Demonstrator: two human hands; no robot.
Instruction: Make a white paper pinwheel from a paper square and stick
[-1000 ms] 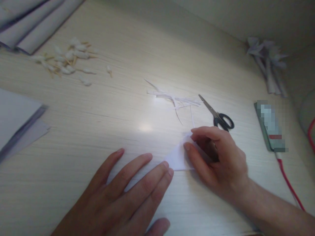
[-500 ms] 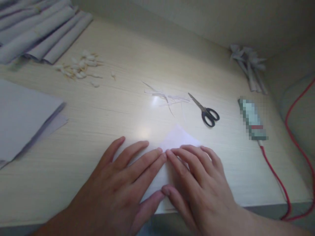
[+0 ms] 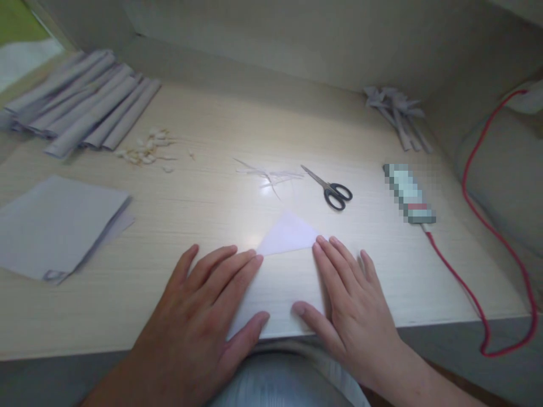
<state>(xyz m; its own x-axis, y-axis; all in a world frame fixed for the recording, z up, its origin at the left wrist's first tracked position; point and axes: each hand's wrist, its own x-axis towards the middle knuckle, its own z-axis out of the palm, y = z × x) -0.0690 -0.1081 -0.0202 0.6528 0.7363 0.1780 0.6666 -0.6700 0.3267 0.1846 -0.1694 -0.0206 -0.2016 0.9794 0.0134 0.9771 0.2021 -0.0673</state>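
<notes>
A small white paper triangle (image 3: 288, 234) lies flat on the table, its long edge toward me and its point facing away. My left hand (image 3: 212, 305) rests with outstretched fingers, and its index and middle fingertips touch the left corner of the paper. At the opposite corner, the fingertips of my right hand (image 3: 352, 299) press down. Both thumbs are spread away from the fingers near the table's front edge. Just beyond the paper are scissors (image 3: 333, 192) with black handles, lying closed, and thin paper strips (image 3: 271, 175).
Stacked paper sheets (image 3: 63, 226) lie at left, rolled paper tubes (image 3: 93, 107) behind them. Small white-tipped pieces (image 3: 148, 148) are scattered nearby. Folded paper pieces on stems (image 3: 399, 116) lie at back right. A phone (image 3: 409, 193) with a red cable (image 3: 458, 277) sits at right.
My hands have slid apart along the paper's near edge, from its middle out to the two corners, uncovering the triangle. The camera view has shifted, showing more of the back.
</notes>
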